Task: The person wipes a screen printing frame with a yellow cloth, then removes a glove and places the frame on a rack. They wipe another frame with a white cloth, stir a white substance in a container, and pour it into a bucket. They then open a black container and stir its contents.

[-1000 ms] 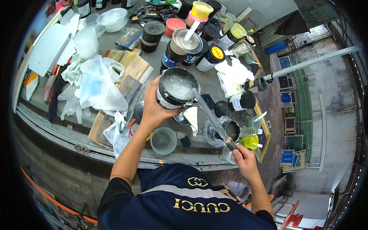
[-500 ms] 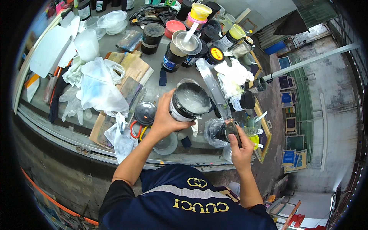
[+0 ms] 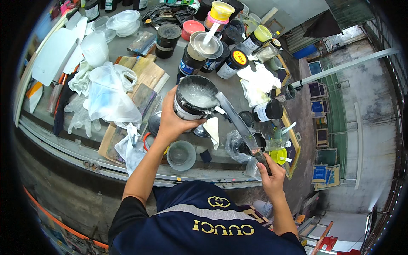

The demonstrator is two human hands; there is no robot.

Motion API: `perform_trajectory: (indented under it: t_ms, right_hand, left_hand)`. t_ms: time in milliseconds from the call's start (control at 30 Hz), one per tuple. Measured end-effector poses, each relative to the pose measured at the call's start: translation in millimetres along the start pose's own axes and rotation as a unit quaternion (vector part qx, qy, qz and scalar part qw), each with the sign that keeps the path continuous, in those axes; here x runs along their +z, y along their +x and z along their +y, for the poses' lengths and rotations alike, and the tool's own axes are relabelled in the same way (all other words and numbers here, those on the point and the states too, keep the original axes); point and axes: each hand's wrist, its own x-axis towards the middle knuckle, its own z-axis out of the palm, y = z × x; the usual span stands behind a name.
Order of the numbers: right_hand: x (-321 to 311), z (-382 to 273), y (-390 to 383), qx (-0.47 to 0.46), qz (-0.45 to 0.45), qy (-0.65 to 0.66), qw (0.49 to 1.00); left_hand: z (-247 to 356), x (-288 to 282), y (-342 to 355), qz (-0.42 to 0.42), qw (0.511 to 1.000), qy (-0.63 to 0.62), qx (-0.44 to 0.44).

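My left hand point(image 3: 171, 124) is wrapped round a black tub point(image 3: 187, 109), tilted to the right. Whitish, translucent paste point(image 3: 201, 94) coats its inside and smears the rim. A long flat metal spatula point(image 3: 241, 126) with a dark handle is gripped in my right hand point(image 3: 273, 177). The blade's tip is at the tub's right rim; whether it touches cannot be told. Below the tub sits a translucent plastic bowl point(image 3: 181, 155). A jar in crumpled clear plastic point(image 3: 234, 145) is beneath the spatula, partly covered by it. A white paper scrap point(image 3: 212, 132) lies right of my left hand.
Black jars point(image 3: 168, 40) and stacked tubs point(image 3: 193, 59) crowd the table's far side. Wooden boards point(image 3: 146, 76), a plastic bag point(image 3: 111, 95) and a rag point(image 3: 129, 149) lie at left. White cloth point(image 3: 259, 84) and a yellow-green cup point(image 3: 278, 156) are at right.
The tub has moved left and away from me, tilting further right. The spatula has come nearer to me, its tip now by the tub's rim. More of the translucent bowl shows.
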Motion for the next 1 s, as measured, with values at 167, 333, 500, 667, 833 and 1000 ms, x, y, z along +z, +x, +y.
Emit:
perform_trajectory:
  t_ms: [167,333,500,667,833,1000]
  right_hand:
    - [11.9,6.9,1.0,0.019,0.05,0.048,0.997]
    - [47.9,1.7,30.3,-0.092,0.136,-0.006,0.986]
    - [55.2,-3.1,30.8,-0.149,0.087,-0.04,0.984]
    - [23.8,3.7,18.3,-0.161,0.03,-0.111,0.98]
    - [5.0,4.4,7.3,-0.152,0.003,-0.124,0.981]
    - [-11.8,12.3,0.3,-0.145,0.01,-0.146,0.979]
  left_hand:
    - [-4.7,-2.4,-2.4,0.009,1.0,0.0,-0.029]
    - [-3.1,17.0,-26.6,-0.047,0.999,0.002,-0.015]
    - [3.4,35.4,-33.0,-0.08,0.995,-0.042,-0.05]
    - [7.3,23.8,-19.8,-0.037,0.993,-0.081,-0.072]
    - [-3.1,4.4,-8.0,0.009,0.995,-0.068,-0.068]
    - [3.0,-8.4,-1.3,0.031,0.992,-0.113,-0.047]
